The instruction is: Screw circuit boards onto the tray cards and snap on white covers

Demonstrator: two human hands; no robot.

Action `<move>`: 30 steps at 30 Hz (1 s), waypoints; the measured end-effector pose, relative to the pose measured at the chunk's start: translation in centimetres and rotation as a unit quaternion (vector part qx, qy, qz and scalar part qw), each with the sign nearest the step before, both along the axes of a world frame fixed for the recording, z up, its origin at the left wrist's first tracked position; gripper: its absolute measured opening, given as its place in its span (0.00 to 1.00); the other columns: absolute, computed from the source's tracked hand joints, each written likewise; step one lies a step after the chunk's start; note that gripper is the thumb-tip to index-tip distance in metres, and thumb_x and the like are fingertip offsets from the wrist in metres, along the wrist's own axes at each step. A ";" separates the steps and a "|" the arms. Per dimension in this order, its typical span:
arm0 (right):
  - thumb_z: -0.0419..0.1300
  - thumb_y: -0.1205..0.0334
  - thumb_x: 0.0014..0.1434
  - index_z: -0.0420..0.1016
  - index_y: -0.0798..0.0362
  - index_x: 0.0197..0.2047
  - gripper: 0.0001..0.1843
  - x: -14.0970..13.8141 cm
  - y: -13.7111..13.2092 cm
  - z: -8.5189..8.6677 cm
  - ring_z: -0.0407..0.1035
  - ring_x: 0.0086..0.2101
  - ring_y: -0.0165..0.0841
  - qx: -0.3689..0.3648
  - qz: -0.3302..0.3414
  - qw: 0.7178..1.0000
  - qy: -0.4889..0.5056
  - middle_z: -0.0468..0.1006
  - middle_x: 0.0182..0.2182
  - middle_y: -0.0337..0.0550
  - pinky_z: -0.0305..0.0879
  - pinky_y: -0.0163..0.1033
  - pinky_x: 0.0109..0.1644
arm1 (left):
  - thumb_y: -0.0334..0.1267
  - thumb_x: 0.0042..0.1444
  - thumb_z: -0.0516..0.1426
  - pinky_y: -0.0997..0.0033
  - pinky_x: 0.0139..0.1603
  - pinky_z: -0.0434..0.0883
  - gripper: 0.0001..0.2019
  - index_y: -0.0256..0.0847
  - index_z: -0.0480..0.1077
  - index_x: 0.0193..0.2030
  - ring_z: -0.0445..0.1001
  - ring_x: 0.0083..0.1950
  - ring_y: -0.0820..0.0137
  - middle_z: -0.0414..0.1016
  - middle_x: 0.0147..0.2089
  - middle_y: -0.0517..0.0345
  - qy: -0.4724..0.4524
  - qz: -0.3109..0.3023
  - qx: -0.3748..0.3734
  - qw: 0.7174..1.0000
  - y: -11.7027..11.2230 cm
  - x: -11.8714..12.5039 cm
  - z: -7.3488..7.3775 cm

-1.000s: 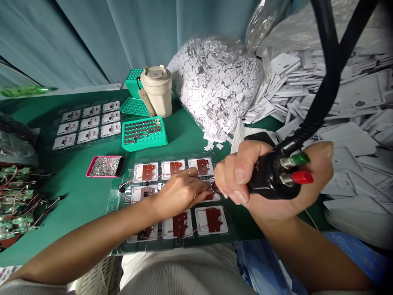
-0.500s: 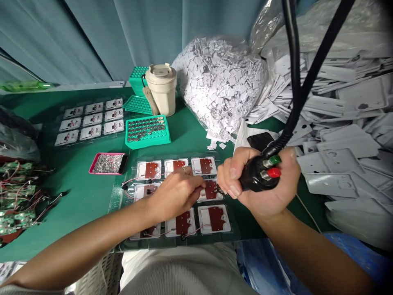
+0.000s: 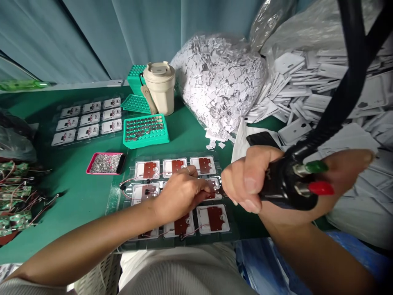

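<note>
My left hand (image 3: 181,194) rests on a clear plastic tray (image 3: 176,241) of white cards with dark red pads, its fingertips on a card in the middle row. The fingers pinch or press something small there, hidden under them. My right hand (image 3: 260,180) is shut around a black tool handle (image 3: 285,184) with a green-capped terminal (image 3: 316,166) and a red-capped terminal (image 3: 321,188). Thick black cable (image 3: 346,82) rises from it. The tool's thin tip (image 3: 222,192) sits just beside my left fingertips, over the tray.
A teal tray of coin cells (image 3: 145,131), a pink dish of small metal bits (image 3: 106,163) and carded pieces (image 3: 86,121) lie on the green mat (image 3: 76,221). Wired green boards (image 3: 15,192) are at left. A cream flask (image 3: 159,88), a bag of white pieces (image 3: 217,78) and heaped white plastic cards (image 3: 334,90) stand behind.
My right hand has turned and tilted, bringing the green and red terminals nearer the camera. The black cable has swung right. My left hand stays on the same tray spot.
</note>
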State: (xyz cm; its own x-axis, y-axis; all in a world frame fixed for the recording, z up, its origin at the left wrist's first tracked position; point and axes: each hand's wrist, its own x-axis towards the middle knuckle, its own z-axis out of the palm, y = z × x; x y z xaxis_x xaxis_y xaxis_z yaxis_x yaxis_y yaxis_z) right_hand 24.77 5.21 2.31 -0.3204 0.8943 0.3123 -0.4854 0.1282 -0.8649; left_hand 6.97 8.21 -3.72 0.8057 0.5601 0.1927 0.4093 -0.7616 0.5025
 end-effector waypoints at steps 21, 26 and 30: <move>0.41 0.33 0.63 0.75 0.52 0.28 0.36 -1.2 0.2 1.8 0.59 0.16 0.28 0.032 0.001 0.999 -0.026 0.65 0.13 0.38 0.58 0.34 0.20 | 0.30 0.59 0.56 0.65 0.37 0.66 0.07 0.38 0.71 0.30 0.70 0.36 0.62 0.74 0.28 0.56 0.001 -0.021 0.074 0.997 -0.1 0.8 0.1; 0.44 0.36 0.63 0.75 0.53 0.27 0.32 -1.1 0.1 1.3 0.59 0.17 0.28 0.021 -0.005 1.000 -0.010 0.66 0.15 0.40 0.58 0.35 0.21 | 0.33 0.63 0.56 0.68 0.35 0.68 0.09 0.38 0.75 0.33 0.71 0.35 0.65 0.74 0.30 0.54 -0.003 0.002 -0.014 1.000 -0.2 0.4 0.8; 0.45 0.36 0.64 0.76 0.54 0.30 0.32 0.4 0.3 0.0 0.58 0.16 0.28 0.005 -0.019 1.000 -0.021 0.66 0.14 0.39 0.56 0.34 0.20 | 0.31 0.66 0.51 0.68 0.34 0.67 0.13 0.36 0.75 0.34 0.70 0.34 0.66 0.73 0.28 0.54 0.013 0.009 -0.032 0.999 -0.3 -0.1 1.5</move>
State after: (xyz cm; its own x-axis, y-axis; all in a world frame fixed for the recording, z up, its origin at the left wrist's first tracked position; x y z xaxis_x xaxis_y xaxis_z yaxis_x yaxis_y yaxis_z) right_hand 25.19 5.48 2.31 -0.2993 0.9031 0.3080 -0.4426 0.1546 -0.8833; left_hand 6.84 7.92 -2.19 0.7997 0.5849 0.1357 0.4356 -0.7208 0.5392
